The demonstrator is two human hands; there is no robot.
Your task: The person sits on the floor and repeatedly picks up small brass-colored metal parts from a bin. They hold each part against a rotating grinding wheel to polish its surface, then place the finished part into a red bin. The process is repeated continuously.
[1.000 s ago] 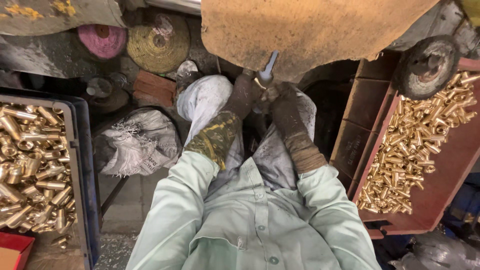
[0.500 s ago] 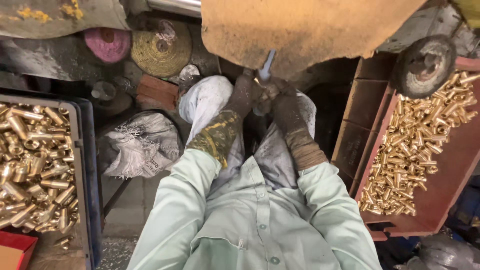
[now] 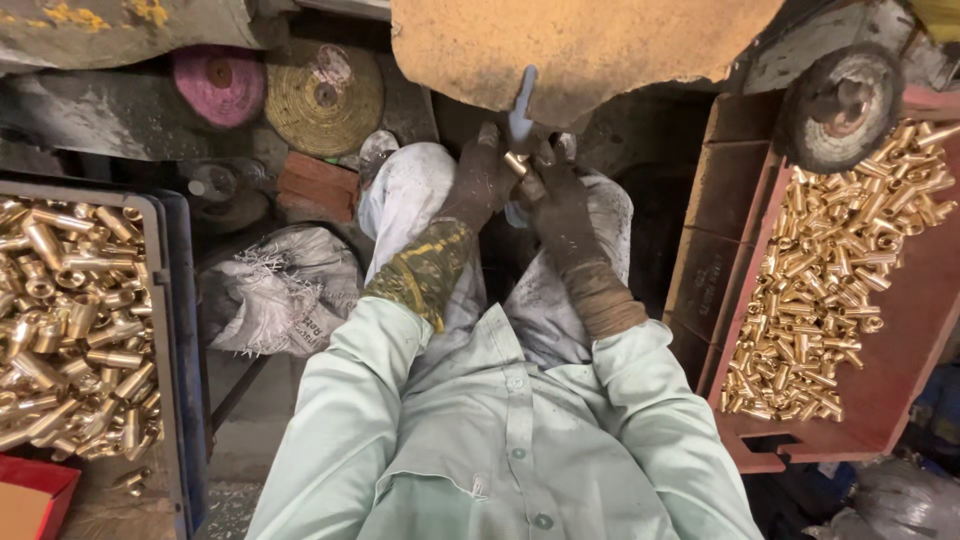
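At nine o'clock a grey tray (image 3: 150, 215) brims with brass fittings (image 3: 70, 330); at twelve, left hand (image 3: 480, 185) and right hand (image 3: 560, 205), both gloved, pinch one small brass piece (image 3: 516, 163) against the buffing wheel (image 3: 580, 45); at three a red tray (image 3: 900, 390) is part filled, so judging by both heaps, plenty remains

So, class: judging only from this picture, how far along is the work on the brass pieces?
Possibly done: the gleaming pieces heaped in the grey tray on the left look shinier, though I cannot confirm they are finished. In hand: the left hand and right hand, both gloved, hold one brass piece at the buffing wheel. Left: many pieces fill the red tray.
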